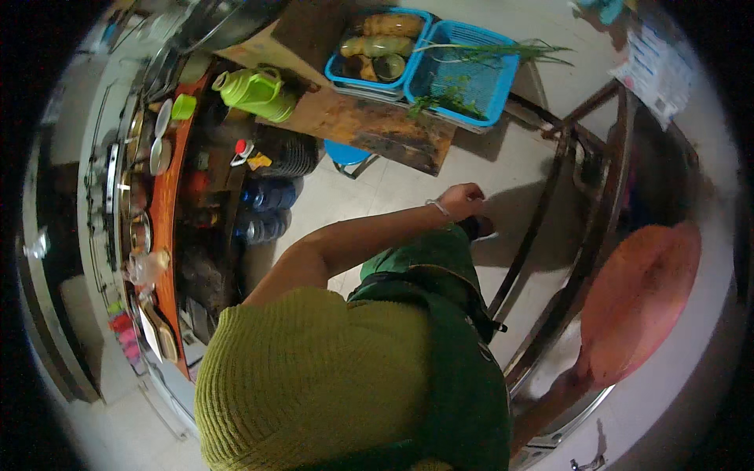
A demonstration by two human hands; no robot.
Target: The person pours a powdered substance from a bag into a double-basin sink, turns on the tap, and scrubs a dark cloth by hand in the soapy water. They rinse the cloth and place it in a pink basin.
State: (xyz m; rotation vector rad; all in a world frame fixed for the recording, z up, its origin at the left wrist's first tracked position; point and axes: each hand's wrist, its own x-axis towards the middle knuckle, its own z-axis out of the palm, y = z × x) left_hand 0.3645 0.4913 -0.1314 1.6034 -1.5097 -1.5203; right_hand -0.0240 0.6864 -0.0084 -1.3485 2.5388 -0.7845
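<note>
My left hand (464, 200) hangs low over the floor in front of my green apron (412, 259), its fingers curled with no object visible in them. A pale bracelet (437, 206) circles that wrist. At the lower right, my right hand (580, 374) grips the near edge of a round orange-red piece (642, 306), which looks like a plastic basin and is tilted on edge. The fingers behind it are hidden. Between the two hands runs a dark metal frame (571, 259).
Ahead, a wooden table (377, 126) bears two blue baskets, one with bottles (377, 45), one with greens (453, 106). A green thermos (256, 94) stands nearby. A blue stool (347, 154) sits partly under the table. An orange-edged counter (165, 218) and water jugs (268, 194) line the left.
</note>
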